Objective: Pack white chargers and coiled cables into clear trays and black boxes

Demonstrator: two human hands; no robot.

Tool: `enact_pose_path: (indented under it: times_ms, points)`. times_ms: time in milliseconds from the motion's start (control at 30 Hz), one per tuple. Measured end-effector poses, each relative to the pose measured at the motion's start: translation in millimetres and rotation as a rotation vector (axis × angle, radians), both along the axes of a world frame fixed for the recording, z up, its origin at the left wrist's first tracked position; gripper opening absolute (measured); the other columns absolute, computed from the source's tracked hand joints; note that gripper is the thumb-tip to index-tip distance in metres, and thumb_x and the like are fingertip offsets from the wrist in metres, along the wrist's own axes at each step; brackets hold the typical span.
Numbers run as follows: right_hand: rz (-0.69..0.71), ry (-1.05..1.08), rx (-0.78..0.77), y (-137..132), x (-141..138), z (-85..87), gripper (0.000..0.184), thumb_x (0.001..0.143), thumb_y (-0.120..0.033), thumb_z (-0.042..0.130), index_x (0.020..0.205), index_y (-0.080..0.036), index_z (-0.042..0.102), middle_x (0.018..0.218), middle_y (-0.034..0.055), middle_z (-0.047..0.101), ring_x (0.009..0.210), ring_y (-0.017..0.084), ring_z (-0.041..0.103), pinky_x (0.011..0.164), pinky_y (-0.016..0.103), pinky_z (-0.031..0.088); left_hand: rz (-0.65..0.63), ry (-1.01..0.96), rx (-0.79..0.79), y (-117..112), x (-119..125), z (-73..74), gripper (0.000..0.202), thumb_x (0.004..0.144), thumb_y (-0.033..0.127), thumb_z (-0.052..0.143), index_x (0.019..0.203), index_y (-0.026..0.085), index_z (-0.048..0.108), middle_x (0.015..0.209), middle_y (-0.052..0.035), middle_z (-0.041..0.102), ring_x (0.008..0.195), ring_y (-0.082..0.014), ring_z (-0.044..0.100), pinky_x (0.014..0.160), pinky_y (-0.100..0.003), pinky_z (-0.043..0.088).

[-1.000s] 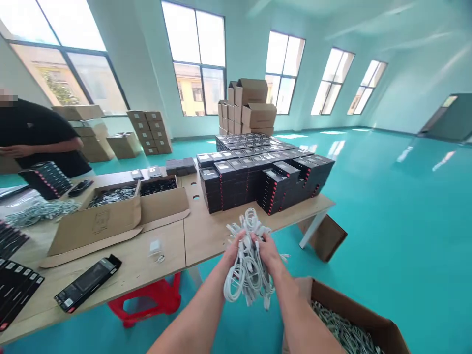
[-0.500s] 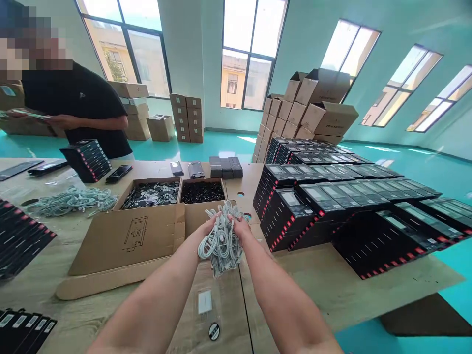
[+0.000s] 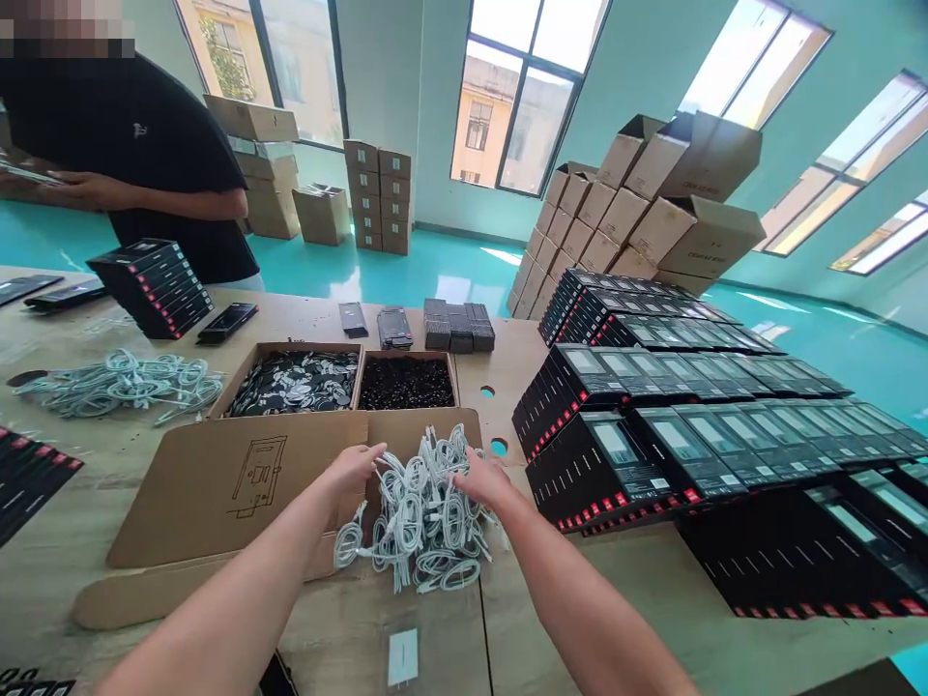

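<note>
A heap of coiled white cables [image 3: 424,512] lies on the wooden table [image 3: 638,619], partly on the front flap of an open cardboard box [image 3: 239,488]. My left hand [image 3: 353,468] touches the heap's left side with its fingers stretched toward it. My right hand [image 3: 483,481] rests on the heap's right side, fingers loosely spread over the coils. Neither hand lifts the cables. The box has two compartments: one with dark wrapped items [image 3: 297,382], one with small black parts [image 3: 406,384].
Rows of black retail boxes [image 3: 652,435] fill the table's right side. Another cable pile [image 3: 123,382] lies at the left. A person in a black shirt [image 3: 159,164] stands across the table by a small box stack [image 3: 152,287]. Brown cartons [image 3: 652,213] are piled behind.
I have carried the cable bundle from beside a floor carton to the table and set it down. It has spread into a heap and my hands have loosened to its sides.
</note>
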State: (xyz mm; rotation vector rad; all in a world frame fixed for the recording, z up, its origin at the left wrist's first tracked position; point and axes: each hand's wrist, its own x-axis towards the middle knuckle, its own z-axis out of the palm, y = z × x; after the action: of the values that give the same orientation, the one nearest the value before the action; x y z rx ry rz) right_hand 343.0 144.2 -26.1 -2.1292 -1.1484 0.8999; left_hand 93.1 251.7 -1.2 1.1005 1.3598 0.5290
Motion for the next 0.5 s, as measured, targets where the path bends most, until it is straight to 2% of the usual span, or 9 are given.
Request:
enact_pose_path:
  times_ms: [100,167,233,300,367,400,467,500]
  points:
    - [0.069,-0.122,-0.011,-12.1,11.1,13.1,0.053,0.075,-0.034,0.076,0.126,-0.025,0.067,0.106,0.0115,0.078,0.108,0.035,0.068,0.094,0.044,0.046,0.101,0.046,0.068,-12.4,-17.4,15.8,0.035,0.084,0.05,0.072,0.094,0.016,0.069,0.101,-0.0077,0.076,0.102,-0.0247,0.07,0.088,-0.04,0.056]
    - [0.106,-0.176,0.005,-30.9,20.1,16.5,0.041,0.086,-0.036,0.064,0.126,-0.024,0.067,0.113,0.0119,0.076,0.111,0.032,0.067,0.094,0.04,0.045,0.178,0.051,0.113,-42.8,-33.4,24.0,0.052,0.071,0.061,0.077,0.1,0.018,0.069,0.11,-0.0111,0.077,0.115,-0.0291,0.067,0.094,-0.039,0.054]
    - [0.148,-0.201,0.012,-58.9,26.5,13.2,0.031,0.095,-0.036,0.051,0.116,-0.024,0.07,0.111,0.0112,0.075,0.107,0.029,0.068,0.09,0.036,0.045,0.233,0.055,0.124,-93.9,-47.8,25.2,0.071,0.058,0.073,0.078,0.106,0.022,0.068,0.12,-0.0112,0.076,0.12,-0.031,0.066,0.098,-0.038,0.053]
    - [0.225,-0.192,-0.002,-91.3,25.8,3.4,0.026,0.096,-0.034,0.05,0.1,-0.023,0.074,0.102,0.0096,0.076,0.097,0.027,0.07,0.083,0.033,0.046,0.267,0.102,0.063,-159.2,-55.3,17.3,0.079,0.048,0.081,0.076,0.101,0.024,0.071,0.115,-0.0138,0.078,0.119,-0.0361,0.067,0.098,-0.044,0.054]
    - [0.33,-0.161,-0.026,-120.3,16.4,-10.8,0.012,0.089,-0.029,0.062,0.089,-0.024,0.074,0.098,0.0073,0.075,0.092,0.026,0.07,0.079,0.031,0.046,0.271,0.148,-0.132,-227.0,-54.5,1.8,0.076,0.038,0.088,0.074,0.092,0.034,0.072,0.108,-0.0058,0.081,0.115,-0.0365,0.07,0.098,-0.048,0.054]
    - [0.374,-0.146,-0.034,-131.1,9.1,-18.5,0.007,0.085,-0.026,0.068,0.089,-0.024,0.073,0.101,0.007,0.075,0.092,0.026,0.07,0.079,0.031,0.046,0.28,0.186,-0.185,-257.7,-51.9,-7.2,0.074,0.033,0.091,0.07,0.084,0.038,0.071,0.1,-0.0023,0.083,0.107,-0.0383,0.073,0.094,-0.052,0.055]
    - [0.425,-0.123,-0.049,-143.1,-6.6,-32.6,0.016,0.079,-0.019,0.073,0.094,-0.024,0.073,0.111,0.0088,0.073,0.097,0.028,0.07,0.081,0.033,0.047,0.271,0.209,-0.239,-307.2,-45.1,-24.5,0.07,0.029,0.093,0.068,0.077,0.043,0.07,0.093,0.0034,0.083,0.101,-0.0388,0.075,0.09,-0.056,0.056]
    - [0.432,-0.113,-0.056,-144.8,-13.3,-38.2,0.02,0.078,-0.015,0.072,0.096,-0.023,0.072,0.114,0.0105,0.072,0.099,0.029,0.07,0.083,0.034,0.047,0.27,0.217,-0.25,-325.0,-41.9,-31.6,0.066,0.03,0.094,0.067,0.075,0.045,0.07,0.09,0.0061,0.083,0.1,-0.0381,0.075,0.089,-0.057,0.055]
